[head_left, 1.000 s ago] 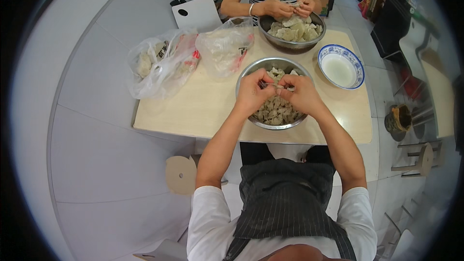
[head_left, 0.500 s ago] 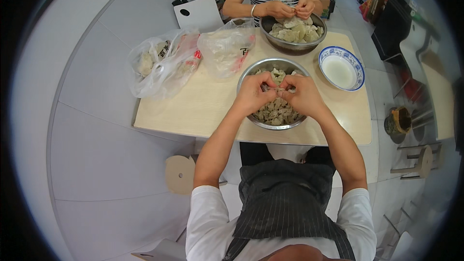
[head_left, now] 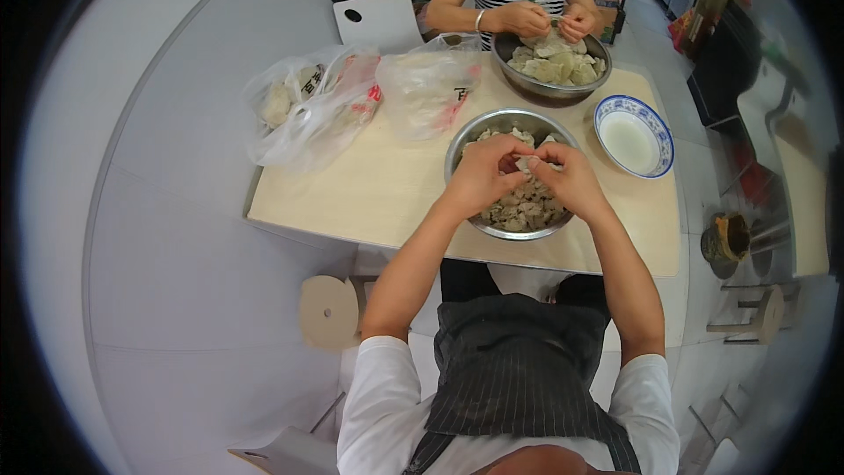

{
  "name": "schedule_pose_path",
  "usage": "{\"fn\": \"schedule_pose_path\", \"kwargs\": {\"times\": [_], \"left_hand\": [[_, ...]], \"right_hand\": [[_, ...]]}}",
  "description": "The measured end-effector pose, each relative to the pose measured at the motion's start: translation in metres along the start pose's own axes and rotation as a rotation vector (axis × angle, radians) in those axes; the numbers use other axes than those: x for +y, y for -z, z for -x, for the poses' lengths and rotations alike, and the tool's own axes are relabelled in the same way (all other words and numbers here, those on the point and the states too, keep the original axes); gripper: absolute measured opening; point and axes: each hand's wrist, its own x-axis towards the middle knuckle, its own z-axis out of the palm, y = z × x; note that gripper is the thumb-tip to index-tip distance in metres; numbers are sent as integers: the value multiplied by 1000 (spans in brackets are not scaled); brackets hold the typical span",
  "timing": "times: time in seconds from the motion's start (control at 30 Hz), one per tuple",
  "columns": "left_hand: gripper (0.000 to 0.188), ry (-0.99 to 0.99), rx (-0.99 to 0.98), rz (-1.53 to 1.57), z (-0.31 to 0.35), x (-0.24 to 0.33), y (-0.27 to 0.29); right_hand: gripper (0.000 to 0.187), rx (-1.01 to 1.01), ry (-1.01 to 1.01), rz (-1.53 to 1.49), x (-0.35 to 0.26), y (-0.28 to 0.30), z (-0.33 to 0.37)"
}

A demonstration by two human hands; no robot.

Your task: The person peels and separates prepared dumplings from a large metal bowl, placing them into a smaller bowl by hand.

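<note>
Over a steel bowl near the table's front edge, my left hand and my right hand meet with bent, pinching fingers. Between their fingertips is a small pale piece of food, mostly hidden by the thumbs and fingers. Beneath them, the bowl holds many small, ragged, grey-beige torn pieces; I cannot make out what food it is. Right of this bowl stands a white bowl with a blue patterned rim and whitish contents.
Across the table, another person's hands hold a pale piece over a second steel bowl of larger pieces. Clear plastic bags lie at the left. A stool is below the table; a bin stands at right.
The whole view has shifted slightly, moving the table things rightward. My fingertips, earlier pressed close together, now show a pale piece between them. The other person's hands stay over their bowl.
</note>
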Motion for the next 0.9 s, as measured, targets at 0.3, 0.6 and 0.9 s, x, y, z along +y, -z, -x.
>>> {"fn": "schedule_pose_path", "kwargs": {"times": [0.3,0.6,0.9], "left_hand": [[15,-10,108,54,4,-4,-15],[12,-143,438,-153,17,-1,-22],[20,-329,284,-295,42,3,-14]], "right_hand": [[16,24,27,-102,17,0,3],[15,339,431,306,2,-31,2],[21,326,213,137,24,-18,-18]]}}
